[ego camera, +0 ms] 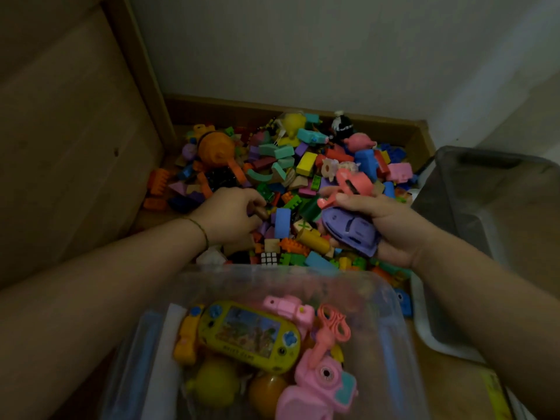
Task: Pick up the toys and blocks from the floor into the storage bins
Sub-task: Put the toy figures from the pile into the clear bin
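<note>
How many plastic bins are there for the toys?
2. The clear bin is closest, at the bottom, with toys inside. The gray bin stands right of the toy pile. Others may be out of view.

A pale grey wall (pixel 303 40) rises at the back, a low brown wooden skirting (pixel 242 106) runs along its foot, and a large wooden panel (pixel 60 131) stands at the left.

The toy pile (pixel 291 165) is hemmed by a wooden panel (pixel 75 147) left, wall (pixel 303 56) behind, grey bin (pixel 485 189) right, clear bin (pixel 303 269) in front; reachable from above.
</note>
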